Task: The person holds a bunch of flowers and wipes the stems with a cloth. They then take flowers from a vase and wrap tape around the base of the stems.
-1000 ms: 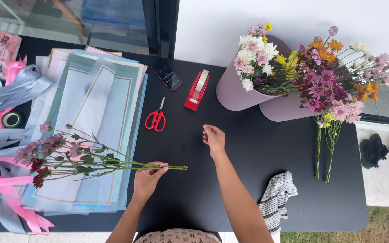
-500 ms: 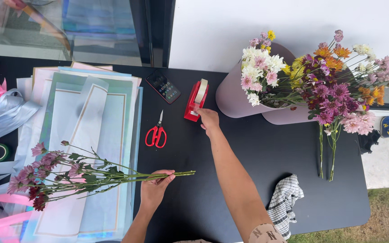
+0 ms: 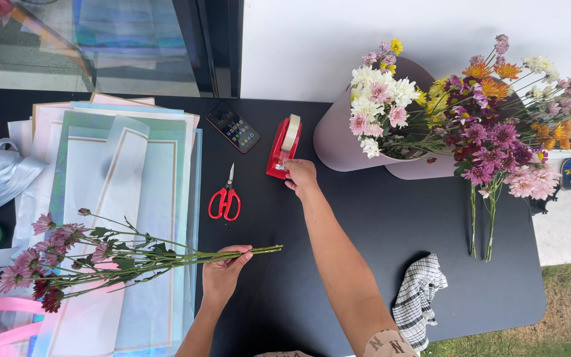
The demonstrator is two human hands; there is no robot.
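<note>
A loose bunch of thin green-stemmed purple and pink chrysanthemums (image 3: 100,254) lies across the lower left of the frame, blooms over the stacked pale wrapping sheets (image 3: 120,172), cut ends toward the centre. The left hand (image 3: 223,271) is clenched around the stems near their bare ends. They look light, springy and easily bruised, so the leafless lower stems seem the safest place to grip. At upper centre, the right hand (image 3: 301,177) touches the red tape dispenser (image 3: 283,149); whether it grips is unclear. Red-handled scissors (image 3: 226,197) lie on the black worktop (image 3: 365,231).
</note>
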